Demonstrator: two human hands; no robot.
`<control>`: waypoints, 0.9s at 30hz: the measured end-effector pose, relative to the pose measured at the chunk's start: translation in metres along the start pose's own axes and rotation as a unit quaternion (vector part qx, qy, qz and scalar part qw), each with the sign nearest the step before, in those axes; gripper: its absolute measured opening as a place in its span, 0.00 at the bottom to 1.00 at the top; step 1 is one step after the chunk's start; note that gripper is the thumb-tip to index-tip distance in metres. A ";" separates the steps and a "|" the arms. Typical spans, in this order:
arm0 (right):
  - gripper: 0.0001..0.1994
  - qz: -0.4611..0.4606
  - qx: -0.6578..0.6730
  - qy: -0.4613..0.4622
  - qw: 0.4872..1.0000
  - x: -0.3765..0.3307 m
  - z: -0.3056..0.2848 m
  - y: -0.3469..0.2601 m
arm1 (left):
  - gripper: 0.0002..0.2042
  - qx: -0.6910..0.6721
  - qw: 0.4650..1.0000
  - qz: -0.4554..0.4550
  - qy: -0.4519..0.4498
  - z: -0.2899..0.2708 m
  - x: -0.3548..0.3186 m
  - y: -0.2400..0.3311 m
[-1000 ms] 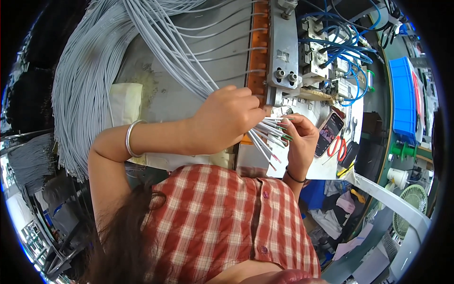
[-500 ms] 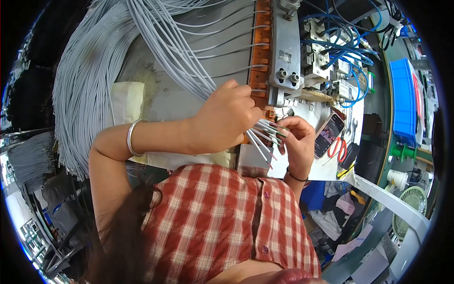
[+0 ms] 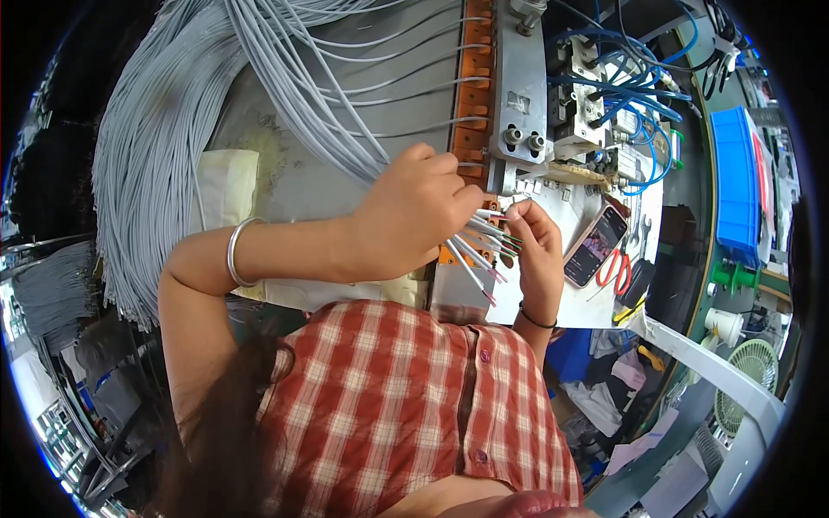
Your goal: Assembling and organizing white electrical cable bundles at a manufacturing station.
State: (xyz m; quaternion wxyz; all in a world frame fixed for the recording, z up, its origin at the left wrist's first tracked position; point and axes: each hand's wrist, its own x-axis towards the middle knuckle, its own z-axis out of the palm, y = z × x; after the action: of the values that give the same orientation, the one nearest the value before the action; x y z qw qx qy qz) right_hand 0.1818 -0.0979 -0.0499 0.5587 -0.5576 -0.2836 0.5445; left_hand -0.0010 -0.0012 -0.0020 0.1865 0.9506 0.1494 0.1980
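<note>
- So the gray cable bundle (image 3: 345, 155) comes in from the left of the orange slotted rail (image 3: 473, 86), with its ends fanned out over the rail's near end.
- Left hand (image 3: 420, 203) is closed in a fist around the bundle, just left of the rail's near end.
- Right hand (image 3: 537, 250), just right of that end, looks pinched between thumb and forefinger on one of the thin inner wires (image 3: 509, 245). Fingertips cover the exact contact.
- My guess on handling: each cable is light and springy, but together they'd drag a bit and want to splay. Jackets look smooth, so maybe slightly slippery.
- I'd grip the jacketed part close behind the ends, like that fist, and go easy on the inner wires: skinny, probably easy to bend or nick.
- Surface: gray worktop (image 3: 298, 194) left of the rail, kinda stained, with a huge cable hank (image 3: 164, 129) farther left. White tabletop (image 3: 596, 306) to its right carries a smartphone (image 3: 596, 246) and red-handled scissors (image 3: 614, 272).
- Room: steel clamp block (image 3: 518, 86) right beside the rail, blue hoses (image 3: 639, 108) past that, then a blue bin (image 3: 736, 181) and a green fan (image 3: 749, 380) well off to the rail's right.
</note>
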 end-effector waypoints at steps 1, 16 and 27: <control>0.05 0.034 0.002 -0.035 0.999 0.000 -0.003 -0.003 | 0.10 0.011 1.000 -0.013 -0.024 -0.002 -0.001 0.001; 0.03 -0.151 -0.099 -0.008 0.983 -0.010 0.019 -0.009 | 0.10 -0.035 0.999 -0.013 0.005 -0.001 -0.002 0.003; 0.03 -0.050 0.015 0.036 0.998 -0.012 0.011 -0.010 | 0.10 -0.003 0.999 -0.048 -0.003 -0.008 0.002 0.004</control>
State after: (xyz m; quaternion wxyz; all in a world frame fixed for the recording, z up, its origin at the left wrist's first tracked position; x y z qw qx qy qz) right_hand 0.1720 -0.1032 -0.0350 0.6033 -0.5536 -0.2825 0.4997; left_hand -0.0020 -0.0018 0.0074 0.1995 0.9422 0.1939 0.1868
